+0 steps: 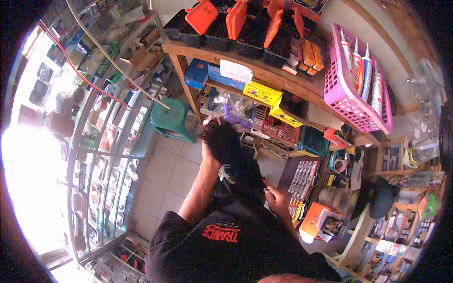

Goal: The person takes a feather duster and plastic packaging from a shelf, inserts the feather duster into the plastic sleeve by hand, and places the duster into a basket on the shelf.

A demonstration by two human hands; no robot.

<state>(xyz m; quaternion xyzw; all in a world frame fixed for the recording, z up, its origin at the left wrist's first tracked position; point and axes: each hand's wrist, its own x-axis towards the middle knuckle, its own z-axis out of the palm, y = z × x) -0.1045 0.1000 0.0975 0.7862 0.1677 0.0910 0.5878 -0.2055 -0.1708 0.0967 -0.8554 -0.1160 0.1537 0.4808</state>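
A black, fluffy, feathery thing like a duster [232, 150] reaches from the middle of the view up toward the wooden shelf. Its lower end is by my right hand [277, 197], whose fingers are closed round that end. My left hand [208, 150] is against the upper left side of the fluffy part, which hides most of its fingers. Just beyond the upper end, a purple item [235, 118] and clear plastic packets lie on a lower shelf.
A wooden shelf [283, 78] bears black bins with orange lids and a pink basket [334, 87] of sealant tubes. A green stool [172, 115] stands at the left on the tiled floor [170, 174]. Glass shelving [96, 153] lines the left side. An orange box [315, 219] sits at right.
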